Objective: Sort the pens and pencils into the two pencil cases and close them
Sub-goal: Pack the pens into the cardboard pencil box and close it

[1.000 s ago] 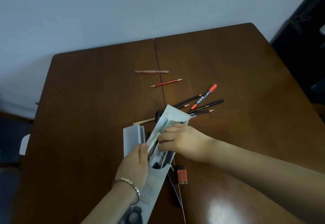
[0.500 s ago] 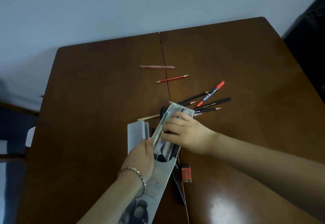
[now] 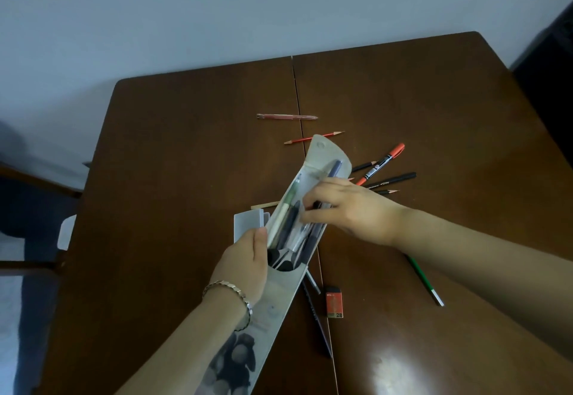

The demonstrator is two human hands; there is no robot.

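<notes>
The grey case (image 3: pixel 310 196), raised over the table (image 3: pixel 186 162) middle, is being steadied by the left hand (image 3: pixel 245 258), fingers curled round its edge, while pens are being pinched in by the right hand (image 3: pixel 350 211); loose pencils (image 3: pixel 384 179) probably come next.

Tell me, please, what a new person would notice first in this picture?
First, the long pale translucent pencil case at the centre, flap open, held by the left hand while the right hand handles pens in it. Next, the orange-capped marker among loose dark pencils beyond the right hand on the dark brown wooden table.
</notes>
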